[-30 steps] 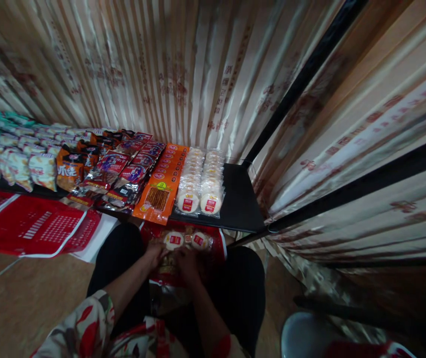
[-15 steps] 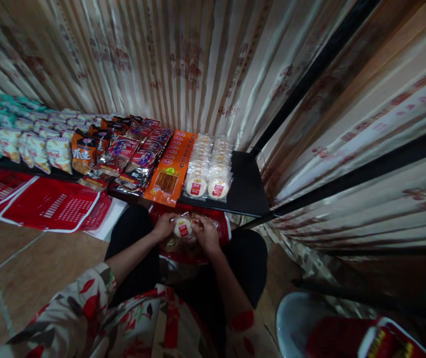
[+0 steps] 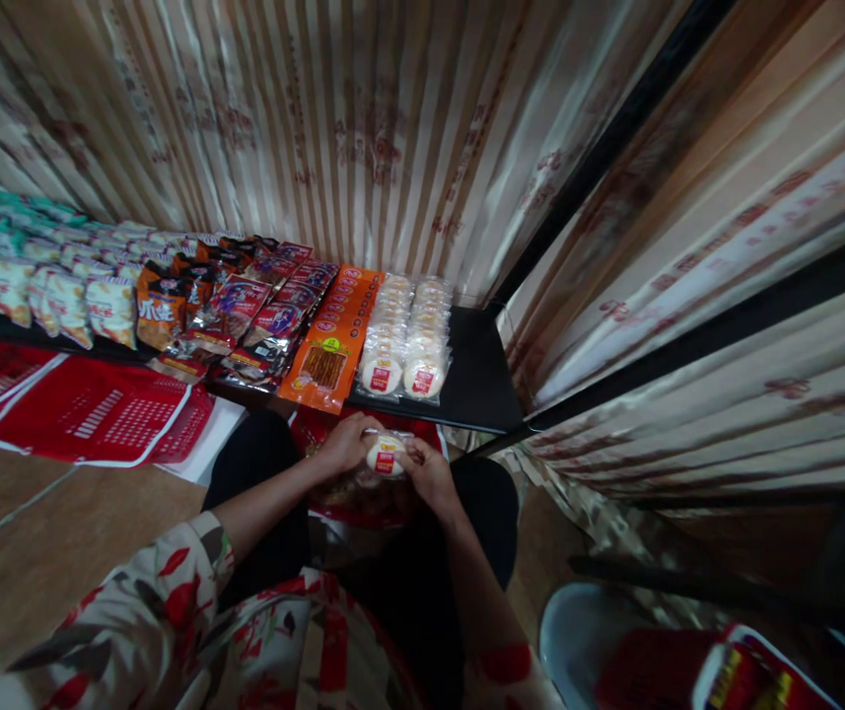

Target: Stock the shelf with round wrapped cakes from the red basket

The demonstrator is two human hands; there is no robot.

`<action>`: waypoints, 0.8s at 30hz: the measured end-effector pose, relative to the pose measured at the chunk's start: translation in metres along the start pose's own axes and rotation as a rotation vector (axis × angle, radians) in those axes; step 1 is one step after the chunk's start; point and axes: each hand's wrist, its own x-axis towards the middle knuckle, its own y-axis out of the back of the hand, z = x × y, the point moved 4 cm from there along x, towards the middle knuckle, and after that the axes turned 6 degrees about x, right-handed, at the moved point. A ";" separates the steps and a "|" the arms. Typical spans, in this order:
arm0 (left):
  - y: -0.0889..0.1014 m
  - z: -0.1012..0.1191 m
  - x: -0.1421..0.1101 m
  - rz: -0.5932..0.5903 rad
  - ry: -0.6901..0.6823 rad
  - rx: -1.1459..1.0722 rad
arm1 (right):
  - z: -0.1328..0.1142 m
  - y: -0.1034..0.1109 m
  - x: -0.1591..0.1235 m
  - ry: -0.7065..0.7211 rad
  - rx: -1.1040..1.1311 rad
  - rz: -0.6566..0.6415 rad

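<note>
A round, pale cracker in a clear wrapper [image 3: 386, 456] with a red label is held between my two hands. My left hand [image 3: 348, 444] pinches the wrapper's left side, and my right hand [image 3: 428, 471] grips its right edge. Below them a red bag [image 3: 363, 510] lies open between my knees, with wrapped pieces inside that are too dim to name. Just beyond my hands, two rows of the same wrapped crackers [image 3: 424, 377] overlap on a black shelf [image 3: 475, 380].
Left of the crackers lie an orange snack packet [image 3: 329, 340], dark red packets [image 3: 274, 320], white pouches [image 3: 111, 308] and teal pouches [image 3: 4, 232]. Red bags [image 3: 89, 409] hang under the shelf. A pale tub [image 3: 577, 641] holding red packaging stands at lower right. Black bars [image 3: 614, 148] cross before the curtain.
The wrapped cracker and both hands have moved slightly to the right, and the left hand has come higher over the wrapper's edge. The whole view has shifted a little.
</note>
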 end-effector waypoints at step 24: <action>0.002 0.064 -0.008 0.306 -0.215 0.252 | -0.063 0.052 0.013 0.133 0.354 0.068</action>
